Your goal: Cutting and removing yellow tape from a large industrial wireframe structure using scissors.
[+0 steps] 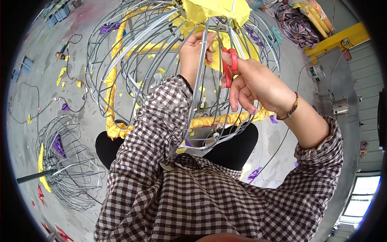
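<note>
A large cage of bent grey wires (133, 60) stands before me, its top wrapped in yellow cloth (209, 11). My left hand (197, 47) reaches in among the wires just below that cloth. Its fingers are bent together near a hanging yellow piece; what they pinch is too small to make out. My right hand (258, 82) grips red-handled scissors (227, 76), thumb and fingers at the loops. Their dark blades point up toward the cloth, close beside my left fingertips.
A yellow-wrapped square bar frame (115, 80) runs through the cage's base. At left lie a second wire bundle (72, 161) and a corded power tool (61, 55). Cloth scraps and cables litter the grey floor. A fabric heap (296, 26) sits far right, near a plastic jar (316, 72).
</note>
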{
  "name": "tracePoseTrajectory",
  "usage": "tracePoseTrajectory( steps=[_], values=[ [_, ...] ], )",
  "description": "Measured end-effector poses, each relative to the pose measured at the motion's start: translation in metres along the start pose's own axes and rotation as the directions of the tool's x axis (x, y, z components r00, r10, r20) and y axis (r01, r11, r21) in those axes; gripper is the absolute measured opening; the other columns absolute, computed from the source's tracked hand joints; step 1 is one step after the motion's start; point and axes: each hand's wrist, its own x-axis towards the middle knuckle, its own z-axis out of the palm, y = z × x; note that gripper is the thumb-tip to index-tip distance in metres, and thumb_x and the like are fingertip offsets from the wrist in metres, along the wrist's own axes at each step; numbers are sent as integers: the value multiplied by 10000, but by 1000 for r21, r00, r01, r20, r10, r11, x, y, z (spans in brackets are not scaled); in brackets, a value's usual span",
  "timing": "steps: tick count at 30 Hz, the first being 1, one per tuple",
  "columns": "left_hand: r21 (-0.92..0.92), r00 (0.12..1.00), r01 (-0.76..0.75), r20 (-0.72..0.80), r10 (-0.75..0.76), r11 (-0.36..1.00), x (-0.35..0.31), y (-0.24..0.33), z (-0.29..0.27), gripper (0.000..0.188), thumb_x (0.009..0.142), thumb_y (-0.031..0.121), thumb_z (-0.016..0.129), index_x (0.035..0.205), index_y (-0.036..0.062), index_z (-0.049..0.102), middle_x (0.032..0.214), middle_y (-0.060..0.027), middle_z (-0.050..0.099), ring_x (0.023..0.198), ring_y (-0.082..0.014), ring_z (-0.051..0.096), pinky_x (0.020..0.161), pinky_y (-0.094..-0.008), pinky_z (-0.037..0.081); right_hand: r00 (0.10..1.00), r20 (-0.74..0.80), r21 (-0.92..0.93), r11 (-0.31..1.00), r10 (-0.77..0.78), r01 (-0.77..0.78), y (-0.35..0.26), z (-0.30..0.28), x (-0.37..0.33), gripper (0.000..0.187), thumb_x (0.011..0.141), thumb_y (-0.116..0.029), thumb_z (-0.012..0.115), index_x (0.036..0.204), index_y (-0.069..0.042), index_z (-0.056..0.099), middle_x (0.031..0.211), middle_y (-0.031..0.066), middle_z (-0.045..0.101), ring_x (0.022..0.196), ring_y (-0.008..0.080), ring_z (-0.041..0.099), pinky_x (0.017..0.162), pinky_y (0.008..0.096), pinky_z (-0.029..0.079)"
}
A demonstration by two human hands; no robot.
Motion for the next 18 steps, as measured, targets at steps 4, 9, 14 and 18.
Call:
tracePoseTrajectory(
  steps=[4,9,14,18],
  values=[
    [-62,1000,7,7,-6,998,3,-2,1,340,880,217,760,1061,-16,591,644,-49,607,392,-78,486,357,-226,357,999,0,-12,999,40,-40,-8,0,1,660,978,-576,386,927,64,537,616,192,633,338,165,498,360,280,396],
    [-103,1000,31,8,-30,994,4,-4,2,320,890,212,749,1075,8,586,616,-45,596,373,-79,468,342,-230,335,997,-7,-20,997,70,-71,-15,0,7,640,988,-559,364,922,54,536,629,188,638,351,171,515,371,286,416],
    [-101,994,106,16,-105,989,4,-2,0,311,886,209,754,1078,34,584,601,-31,587,372,-66,449,347,-229,332,993,-20,-26,993,113,-114,-21,0,10,654,980,-580,382,918,53,532,626,188,637,355,180,526,373,286,422],
    [-90,993,116,34,-114,989,1,1,2,321,876,218,765,1071,37,587,596,-25,583,375,-59,441,352,-228,337,992,-78,46,994,104,-101,-16,3,11,655,972,-602,446,879,34,572,582,186,631,299,177,480,325,269,370]
  ],
)
